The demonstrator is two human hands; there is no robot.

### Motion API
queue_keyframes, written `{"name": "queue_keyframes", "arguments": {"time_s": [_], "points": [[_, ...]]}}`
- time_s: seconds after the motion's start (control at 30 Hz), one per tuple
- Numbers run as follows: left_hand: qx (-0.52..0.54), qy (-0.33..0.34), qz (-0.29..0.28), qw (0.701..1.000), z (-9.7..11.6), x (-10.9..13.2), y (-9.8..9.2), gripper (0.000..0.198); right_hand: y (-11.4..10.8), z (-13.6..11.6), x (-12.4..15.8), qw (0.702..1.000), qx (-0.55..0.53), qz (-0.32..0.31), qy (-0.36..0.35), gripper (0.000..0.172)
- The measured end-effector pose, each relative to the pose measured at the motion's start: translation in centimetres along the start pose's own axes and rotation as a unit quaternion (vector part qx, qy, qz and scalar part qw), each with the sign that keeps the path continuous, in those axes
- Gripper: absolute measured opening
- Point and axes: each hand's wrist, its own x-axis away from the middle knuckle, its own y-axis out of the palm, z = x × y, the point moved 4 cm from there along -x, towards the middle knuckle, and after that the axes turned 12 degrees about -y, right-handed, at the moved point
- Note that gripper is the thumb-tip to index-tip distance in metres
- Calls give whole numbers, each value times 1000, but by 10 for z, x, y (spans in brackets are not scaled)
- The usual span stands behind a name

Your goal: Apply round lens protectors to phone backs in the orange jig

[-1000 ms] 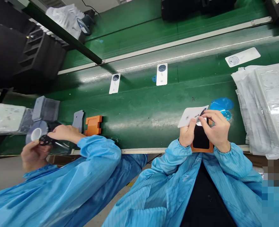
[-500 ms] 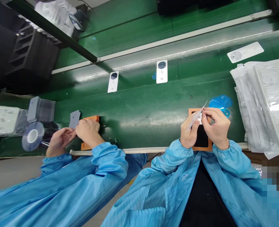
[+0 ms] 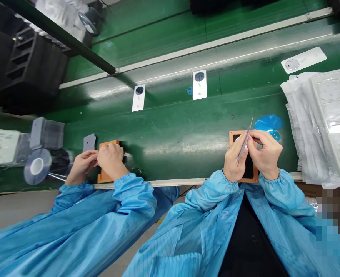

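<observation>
My left hand is closed around a thin pale phone back panel, which stands tilted, almost edge-on to me. The fingers of my right hand are bent into a pinch at the panel's right face; what lies between the fingertips is hidden. Under both hands lies an orange fixture with a black inner pad. A crumpled blue film rests just beyond my right hand.
White panels with round camera areas lie along the green bench. Stacked clear trays stand at right. At left a co-worker's hands work over another orange fixture, near a tape roll.
The held panel has turned from showing its face to nearly edge-on. My left hand has shifted slightly right. The panels along the bench have moved a little right. The co-worker's left hand moved right.
</observation>
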Motion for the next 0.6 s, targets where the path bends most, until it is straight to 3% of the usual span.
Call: {"name": "queue_keyframes", "arguments": {"time_s": [0.33, 0.5, 0.6], "points": [[-58, 57, -27, 996, 0, 0, 5, 57, 0, 1, -6, 1000, 22, 20, 1, 11], [4, -17, -32, 999, -11, 0, 9, 55, 3, 10, -4, 999, 20, -15, 25, 10], [135, -113, -3, 984, -27, -9, 5, 58, 3, 25, -4, 998, 29, -36, 47, 10]]}}
